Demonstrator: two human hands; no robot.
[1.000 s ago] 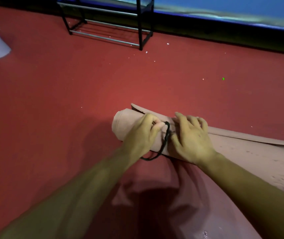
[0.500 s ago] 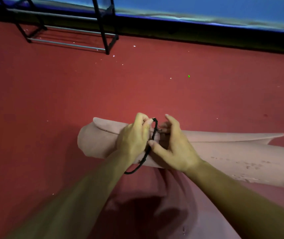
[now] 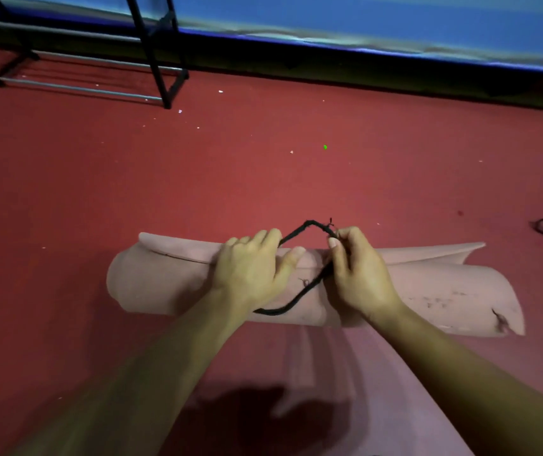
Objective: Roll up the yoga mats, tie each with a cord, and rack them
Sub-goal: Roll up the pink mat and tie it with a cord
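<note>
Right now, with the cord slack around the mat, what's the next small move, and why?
Probably cross the end pinched by the right hand over the strand held by the left hand, then pull snug. The cord hangs in a loose loop around the mat, not yet cinched, so the roll could spring open.

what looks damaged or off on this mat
The pink mat has a tear near the lower corner of its right end, with scuff marks beside it. Its outer flap sticks out there, so the roll looks loose.
</note>
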